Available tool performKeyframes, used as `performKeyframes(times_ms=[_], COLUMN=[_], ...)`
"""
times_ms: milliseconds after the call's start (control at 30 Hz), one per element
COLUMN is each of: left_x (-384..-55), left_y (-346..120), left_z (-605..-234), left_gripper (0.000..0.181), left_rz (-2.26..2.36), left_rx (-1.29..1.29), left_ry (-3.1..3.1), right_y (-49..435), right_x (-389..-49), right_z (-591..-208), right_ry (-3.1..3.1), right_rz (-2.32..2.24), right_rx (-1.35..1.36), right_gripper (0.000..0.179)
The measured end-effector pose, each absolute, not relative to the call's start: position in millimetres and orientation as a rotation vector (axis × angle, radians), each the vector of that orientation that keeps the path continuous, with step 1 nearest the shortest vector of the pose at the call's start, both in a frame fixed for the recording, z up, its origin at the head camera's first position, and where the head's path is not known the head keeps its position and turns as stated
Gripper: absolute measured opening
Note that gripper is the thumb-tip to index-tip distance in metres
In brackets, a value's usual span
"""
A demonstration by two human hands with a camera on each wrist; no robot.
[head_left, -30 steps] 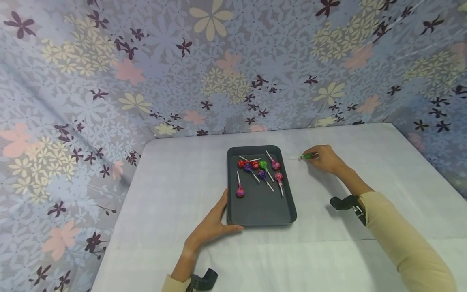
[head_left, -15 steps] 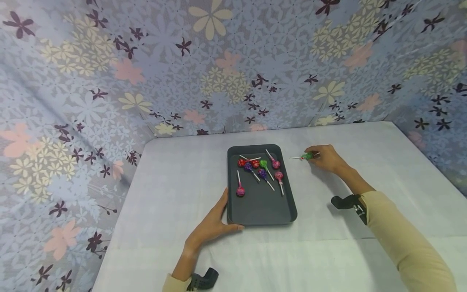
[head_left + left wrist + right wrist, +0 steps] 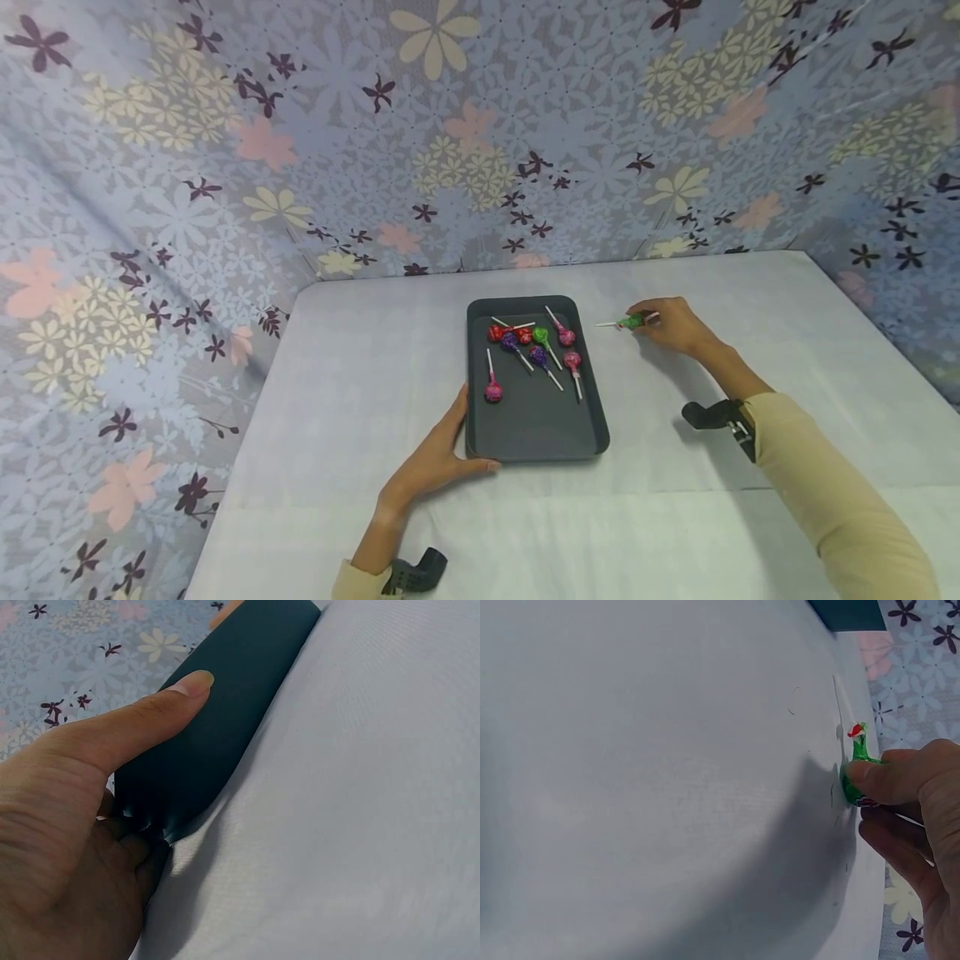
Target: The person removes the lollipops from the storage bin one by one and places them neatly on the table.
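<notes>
In the head view a dark grey tray (image 3: 540, 429) lies on the white-covered table, several wrapped lollipops in its far part. Among them are a green lollipop (image 3: 541, 336), a purple lollipop (image 3: 538, 357) and a pink lollipop (image 3: 492, 392). My left hand (image 3: 431, 467) rests against the tray's near left corner, fingers along the left side and thumb across the front wall. Right of the tray, my right hand (image 3: 671, 327) pinches a green-wrapped lollipop (image 3: 851, 784) between thumb and fingers. Its white stick (image 3: 606, 324) points left toward the tray, close over the cloth.
White cloth (image 3: 360, 375) covers the table on both sides of the tray. A flower-patterned fabric wall (image 3: 337, 167) rises behind the table's far edge and along its sides. Each wrist wears a black camera mount, such as the right mount (image 3: 712, 415).
Over the last second the green lollipop has shifted slightly right with the right hand, and more of its wrapper shows. The left hand and the tray stay in place.
</notes>
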State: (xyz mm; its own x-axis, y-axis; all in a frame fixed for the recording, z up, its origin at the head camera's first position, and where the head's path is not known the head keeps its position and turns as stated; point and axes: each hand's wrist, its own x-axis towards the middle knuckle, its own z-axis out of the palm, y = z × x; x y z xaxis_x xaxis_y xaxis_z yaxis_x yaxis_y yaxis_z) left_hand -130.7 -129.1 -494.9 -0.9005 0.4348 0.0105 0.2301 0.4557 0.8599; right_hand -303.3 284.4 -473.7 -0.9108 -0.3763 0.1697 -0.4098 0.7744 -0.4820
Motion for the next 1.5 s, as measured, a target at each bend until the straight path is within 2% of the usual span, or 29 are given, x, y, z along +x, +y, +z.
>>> performKeyframes(times_ms=[367,567,933,1167,1367,1500], left_x=[-129,-130,-131,-131,-131,-132], left_y=[-129,-129,-130,-131,-130,-132], left_z=[-495,-494,-494,-494,-495,-495], left_gripper=[0.121,0.121,0.121,0.12,0.12,0.12], left_rz=[1.427,1.431,1.427,1.423,1.44,1.445], left_rx=[0.59,0.596,0.593,0.579,0.583,0.605], left_ry=[2.486,2.488,2.496,2.486,2.472,2.46], right_y=[280,260,201,152,113,95], right_x=[-300,-296,-288,-272,-261,-259], right_z=[-461,-451,-431,-420,-424,-431], right_ry=[-2.985,-2.922,-2.868,-2.845,-2.861,-2.906], right_rz=[0.69,0.668,0.717,0.952,1.029,0.98], right_rx=[0.573,0.65,0.907,1.152,1.294,1.298], right_gripper=[0.032,0.029,0.026,0.021,0.017,0.017])
